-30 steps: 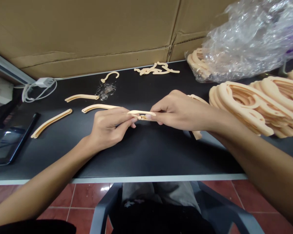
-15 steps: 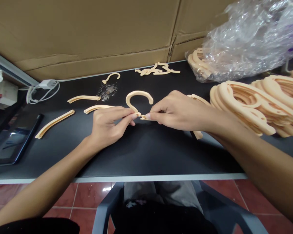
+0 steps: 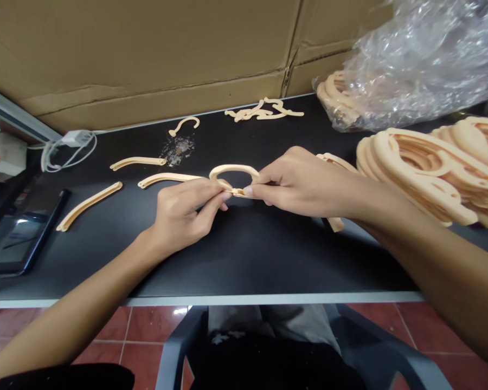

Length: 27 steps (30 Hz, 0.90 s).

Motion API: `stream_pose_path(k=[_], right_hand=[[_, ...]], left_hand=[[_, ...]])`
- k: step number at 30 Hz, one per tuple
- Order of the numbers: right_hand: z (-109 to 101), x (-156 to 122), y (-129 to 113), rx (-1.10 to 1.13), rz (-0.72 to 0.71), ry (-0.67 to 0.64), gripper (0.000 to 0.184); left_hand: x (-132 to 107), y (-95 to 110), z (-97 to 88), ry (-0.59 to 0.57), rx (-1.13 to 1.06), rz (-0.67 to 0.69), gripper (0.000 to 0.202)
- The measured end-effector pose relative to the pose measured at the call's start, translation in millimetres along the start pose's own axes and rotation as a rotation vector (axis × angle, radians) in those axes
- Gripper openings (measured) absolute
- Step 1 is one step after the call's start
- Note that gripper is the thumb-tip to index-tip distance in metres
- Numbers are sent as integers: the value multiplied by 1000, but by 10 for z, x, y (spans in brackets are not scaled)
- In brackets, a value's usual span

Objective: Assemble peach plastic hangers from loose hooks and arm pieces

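Left hand [image 3: 187,211] and right hand [image 3: 301,187] both clench a plastic hanger hook [image 3: 233,168] in a fingertip grip, pinching its narrow end from both sides above the black desk [image 3: 268,260]

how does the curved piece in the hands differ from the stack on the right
The curved piece is a thin loop; the stack holds far broader pieces with cut-out middles. The curved piece is up between the left hand and right hand; the stack lies on the black table. Both are peach plastic.
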State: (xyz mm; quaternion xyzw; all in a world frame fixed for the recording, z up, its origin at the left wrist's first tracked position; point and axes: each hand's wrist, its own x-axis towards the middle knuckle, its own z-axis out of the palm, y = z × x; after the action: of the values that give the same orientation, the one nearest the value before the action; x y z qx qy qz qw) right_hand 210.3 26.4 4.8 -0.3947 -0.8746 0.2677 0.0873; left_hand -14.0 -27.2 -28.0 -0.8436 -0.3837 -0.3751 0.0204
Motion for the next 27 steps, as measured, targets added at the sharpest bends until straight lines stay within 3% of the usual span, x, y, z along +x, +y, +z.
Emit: stream_pose_path(k=[6,15,27], right_hand=[[-1,4,-9,11,14,-8,39],[29,4,6,-27,-103,-5,41],[62,5,45,-139,-98,-32,40]], left_hand=[[-26,-12,41,12,-28,34,18],[-27,-32,22,-75,-26,34,25],[-1,-54,-21,-166,-67,51,25]])
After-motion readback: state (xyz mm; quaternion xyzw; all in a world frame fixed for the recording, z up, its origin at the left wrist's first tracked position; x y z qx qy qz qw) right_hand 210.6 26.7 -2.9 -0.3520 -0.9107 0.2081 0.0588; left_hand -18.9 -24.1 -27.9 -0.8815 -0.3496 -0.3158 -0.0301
